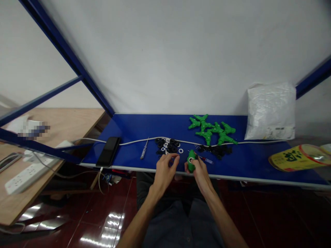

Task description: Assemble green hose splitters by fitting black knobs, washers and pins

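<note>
My right hand (201, 172) is closed around a green branched plastic fitting (191, 167), near the front edge of the blue shelf. A pale ring shows on the fitting's upper side. To its left, my left hand (165, 170) is curled with thumb and forefinger nearly together; whatever they pinch is too small to make out. Just beyond that hand lies a pile of black and white washers (168, 146), with one white washer (181, 151) apart on the right. Several more green fittings (210, 130) are heaped farther back on the right.
A screwdriver (144, 151) and a black phone (108, 151) lie left. Small black parts (218, 150) and another screwdriver (207, 160) are beside my right hand. A white cable (139, 139) crosses the blue shelf (155, 124). At right are a white package (271, 112) and a yellow-labelled bottle (294, 158).
</note>
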The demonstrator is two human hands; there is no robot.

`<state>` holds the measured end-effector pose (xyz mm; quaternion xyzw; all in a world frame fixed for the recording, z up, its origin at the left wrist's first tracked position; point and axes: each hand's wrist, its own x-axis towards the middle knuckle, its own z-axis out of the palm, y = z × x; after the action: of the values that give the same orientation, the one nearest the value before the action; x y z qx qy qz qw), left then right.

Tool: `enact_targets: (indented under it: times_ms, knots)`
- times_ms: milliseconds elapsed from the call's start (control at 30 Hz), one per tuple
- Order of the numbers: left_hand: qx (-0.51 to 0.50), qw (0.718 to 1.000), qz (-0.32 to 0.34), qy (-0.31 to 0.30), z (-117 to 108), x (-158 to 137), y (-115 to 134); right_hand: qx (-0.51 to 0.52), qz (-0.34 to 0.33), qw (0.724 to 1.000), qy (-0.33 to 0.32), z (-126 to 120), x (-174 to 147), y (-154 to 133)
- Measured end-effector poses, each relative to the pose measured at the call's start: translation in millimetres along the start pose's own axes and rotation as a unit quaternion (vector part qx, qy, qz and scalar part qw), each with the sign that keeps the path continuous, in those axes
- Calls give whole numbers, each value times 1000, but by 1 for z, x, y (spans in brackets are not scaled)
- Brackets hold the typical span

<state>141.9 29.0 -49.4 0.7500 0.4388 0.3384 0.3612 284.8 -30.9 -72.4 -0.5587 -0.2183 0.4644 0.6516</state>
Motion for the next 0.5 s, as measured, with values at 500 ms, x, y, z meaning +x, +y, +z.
enact_targets:
  times_ms: [500]
  knots:
    - [110, 990, 84, -27, 2, 47, -19, 164, 28, 986, -15, -1, -5, -7]
